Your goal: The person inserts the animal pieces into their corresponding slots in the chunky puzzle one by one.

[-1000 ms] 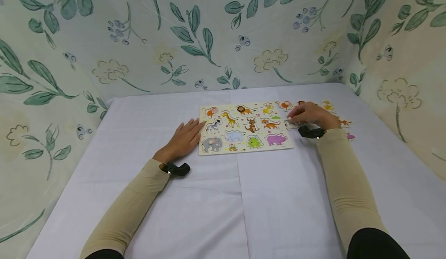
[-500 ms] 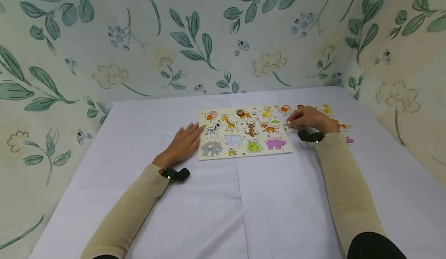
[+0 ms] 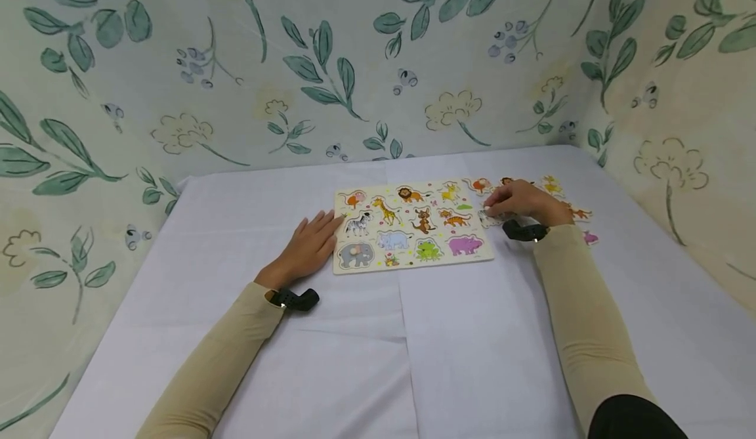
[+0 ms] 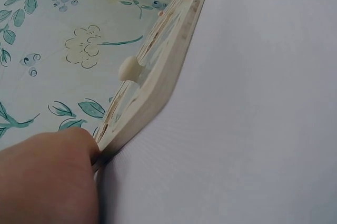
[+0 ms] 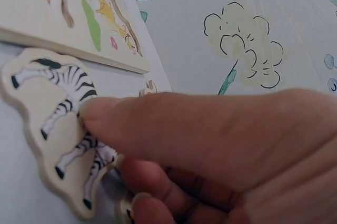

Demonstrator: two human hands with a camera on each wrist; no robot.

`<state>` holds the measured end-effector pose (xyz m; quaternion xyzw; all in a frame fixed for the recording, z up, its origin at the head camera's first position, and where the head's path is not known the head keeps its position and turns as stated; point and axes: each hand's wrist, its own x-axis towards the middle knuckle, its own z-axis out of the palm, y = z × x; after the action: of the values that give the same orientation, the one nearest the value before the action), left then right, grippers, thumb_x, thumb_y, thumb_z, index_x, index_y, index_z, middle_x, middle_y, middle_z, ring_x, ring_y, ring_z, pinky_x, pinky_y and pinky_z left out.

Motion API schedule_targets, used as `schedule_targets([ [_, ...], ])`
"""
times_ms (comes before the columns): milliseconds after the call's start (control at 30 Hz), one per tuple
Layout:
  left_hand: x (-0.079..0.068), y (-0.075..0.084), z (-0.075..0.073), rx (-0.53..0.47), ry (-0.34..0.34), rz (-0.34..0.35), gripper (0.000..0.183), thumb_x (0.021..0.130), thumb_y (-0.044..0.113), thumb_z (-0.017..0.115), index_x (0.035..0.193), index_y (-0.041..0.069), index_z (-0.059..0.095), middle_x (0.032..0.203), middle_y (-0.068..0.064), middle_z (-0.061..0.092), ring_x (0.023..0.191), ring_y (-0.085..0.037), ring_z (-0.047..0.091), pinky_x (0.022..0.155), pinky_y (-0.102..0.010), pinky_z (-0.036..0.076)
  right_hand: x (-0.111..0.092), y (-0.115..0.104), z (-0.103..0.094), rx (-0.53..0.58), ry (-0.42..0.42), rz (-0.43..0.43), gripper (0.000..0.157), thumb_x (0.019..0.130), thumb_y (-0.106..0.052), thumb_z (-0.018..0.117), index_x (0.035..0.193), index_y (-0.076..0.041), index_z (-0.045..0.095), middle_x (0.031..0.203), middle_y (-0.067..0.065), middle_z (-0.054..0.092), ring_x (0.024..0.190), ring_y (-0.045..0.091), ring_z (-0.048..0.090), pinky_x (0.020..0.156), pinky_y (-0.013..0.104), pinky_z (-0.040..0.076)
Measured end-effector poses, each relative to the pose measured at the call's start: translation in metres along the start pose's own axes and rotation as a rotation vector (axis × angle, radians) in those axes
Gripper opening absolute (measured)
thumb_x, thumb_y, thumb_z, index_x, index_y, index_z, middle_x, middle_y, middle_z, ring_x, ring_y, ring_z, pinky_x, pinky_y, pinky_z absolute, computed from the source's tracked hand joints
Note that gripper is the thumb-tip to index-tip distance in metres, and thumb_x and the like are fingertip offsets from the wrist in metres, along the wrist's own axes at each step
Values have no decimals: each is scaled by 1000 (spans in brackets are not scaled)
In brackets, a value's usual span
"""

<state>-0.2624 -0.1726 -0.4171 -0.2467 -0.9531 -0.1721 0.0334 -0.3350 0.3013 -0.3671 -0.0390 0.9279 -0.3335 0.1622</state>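
Note:
A wooden animal peg puzzle board (image 3: 455,258) lies on the white-covered table. My left hand (image 3: 307,245) rests at its left edge, fingers extended and fingertips touching the board. Just past the board's right edge, my right hand (image 3: 525,201) pinches a zebra puzzle piece (image 5: 68,89). In the right wrist view the thumb lies on the zebra's printed face, hiding part of it, and the other fingers are curled below. The elephant piece (image 3: 356,255) sits at the board's lower left, and a round wooden knob (image 4: 130,69) stands up from the board in the left wrist view.
Loose animal pieces lie right of the board, partly behind my right hand: an orange one (image 3: 480,185), a yellow one (image 3: 552,184), a tiger-like one (image 3: 581,213) and a purple one (image 3: 590,237). Leaf-patterned cloth (image 3: 266,98) rises behind the table.
The head view has shifted slightly. Both hands keep nearly the same places, the left at the board's edge and the right at the zebra puzzle piece.

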Motion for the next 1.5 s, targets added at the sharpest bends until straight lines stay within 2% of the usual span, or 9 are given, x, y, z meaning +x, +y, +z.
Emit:
schedule_targets([
  [367,0,-1,2,-11,-17,-2,51,105,30,33,154,16,28,159,-9,21,147,-30,12,116,-54,4,1,1,1,-17,-1,15,34,88,-28,72,111,-4,66,110,14,57,95,28,48,79,37,42],
  [800,-1,1,3,-8,-20,-6,52,105,30,33,154,16,27,159,-9,21,147,-30,11,116,-54,4,0,2,3,12,-8,30,33,87,-27,73,111,-4,66,107,13,58,92,26,50,75,34,44],
  [1133,-1,2,-4,22,-30,-28,52,105,30,33,154,16,27,160,-8,20,148,-29,11,117,-52,4,2,1,3,25,-4,6,35,87,-28,73,111,-4,66,106,12,58,90,25,50,74,33,44],
  [1500,0,1,-3,3,-27,-31,51,105,31,32,154,17,27,160,-7,20,148,-27,10,117,-51,4,2,0,1,1,10,-8,33,87,-26,74,109,-3,67,98,10,59,84,24,51,71,33,44],
])
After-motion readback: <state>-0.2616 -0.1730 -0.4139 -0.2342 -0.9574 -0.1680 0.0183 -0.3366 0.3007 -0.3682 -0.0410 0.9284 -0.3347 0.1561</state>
